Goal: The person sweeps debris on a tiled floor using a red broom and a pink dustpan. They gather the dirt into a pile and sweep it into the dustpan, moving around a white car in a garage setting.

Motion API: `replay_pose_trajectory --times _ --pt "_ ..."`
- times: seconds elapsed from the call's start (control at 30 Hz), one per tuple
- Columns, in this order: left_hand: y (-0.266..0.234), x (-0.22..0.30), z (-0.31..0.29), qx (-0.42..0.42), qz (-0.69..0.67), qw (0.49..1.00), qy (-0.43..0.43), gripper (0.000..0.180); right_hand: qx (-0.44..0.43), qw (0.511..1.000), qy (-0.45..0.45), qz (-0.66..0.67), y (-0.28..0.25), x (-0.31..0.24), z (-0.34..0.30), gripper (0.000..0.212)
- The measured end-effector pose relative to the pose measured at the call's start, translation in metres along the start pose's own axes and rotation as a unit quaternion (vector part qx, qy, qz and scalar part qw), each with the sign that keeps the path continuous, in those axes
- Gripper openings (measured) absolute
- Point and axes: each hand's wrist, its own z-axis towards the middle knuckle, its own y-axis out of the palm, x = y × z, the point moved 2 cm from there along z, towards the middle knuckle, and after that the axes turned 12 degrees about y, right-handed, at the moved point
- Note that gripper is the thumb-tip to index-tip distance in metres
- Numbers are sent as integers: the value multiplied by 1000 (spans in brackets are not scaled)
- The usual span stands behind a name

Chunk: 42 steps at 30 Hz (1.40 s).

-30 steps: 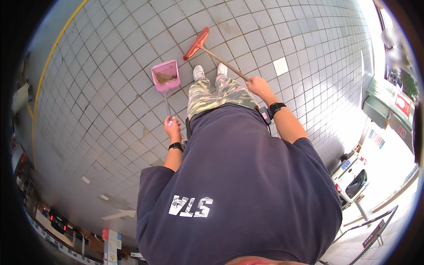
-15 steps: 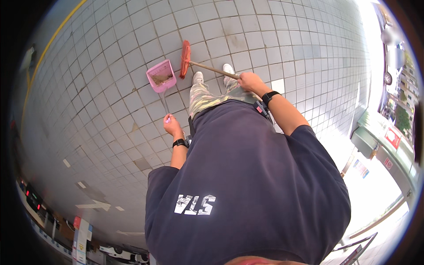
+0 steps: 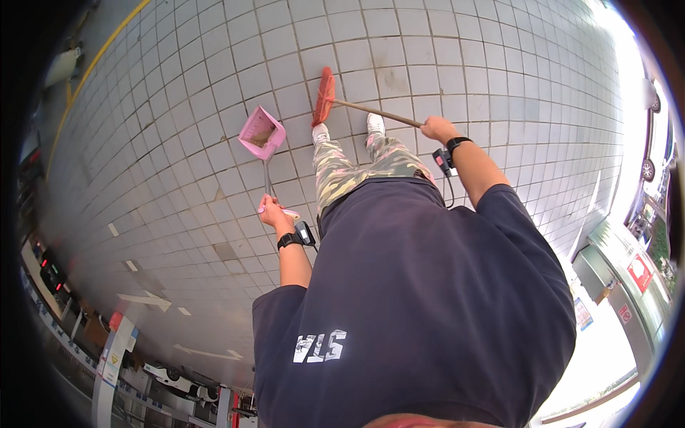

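Note:
My left hand (image 3: 271, 212) is closed round the handle of a pink dustpan (image 3: 262, 134), whose grey shaft runs away from me to the pan. Brownish debris lies inside the pan. My right hand (image 3: 438, 129) is wrapped round the wooden stick of a broom (image 3: 325, 98) with a red-orange head. The stick slants from my right hand to the left, and the broom head is just beyond my left shoe, to the right of the dustpan and apart from it.
Grey square tiles (image 3: 214, 93) cover the floor. A yellow line (image 3: 96, 64) runs along the far left. White tape marks (image 3: 146, 299) lie at the lower left, near a post (image 3: 114, 360) and a white car (image 3: 171, 381). A metal frame (image 3: 606, 278) stands at the right.
The broom head has moved right, away from the dustpan, and my right hand has shifted right with the stick. The dustpan has turned and tilted slightly, with its handle grip turned too.

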Motion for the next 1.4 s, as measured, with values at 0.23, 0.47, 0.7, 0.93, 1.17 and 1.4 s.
replay_pose_trajectory --times 0.23,0.47,0.7,0.93,1.17,1.4 --pt "10 -3 -26 35 -24 999 -13 11 35 996 62 58 -20 130 16 42" --pt "23 -7 -35 51 -15 998 -29 11 69 994 57 57 -17 228 -9 35" --pt "17 3 -64 70 -42 994 -78 13 147 977 -12 153 -23 180 -43 43" --pt "24 -1 -74 20 -1 999 -48 10 91 977 -72 180 0 77 32 31" --pt "37 19 -110 -44 35 998 -9 14 26 969 27 245 23 102 50 36" --pt "52 19 -110 -91 36 995 -2 17 -26 961 122 248 88 284 23 45"
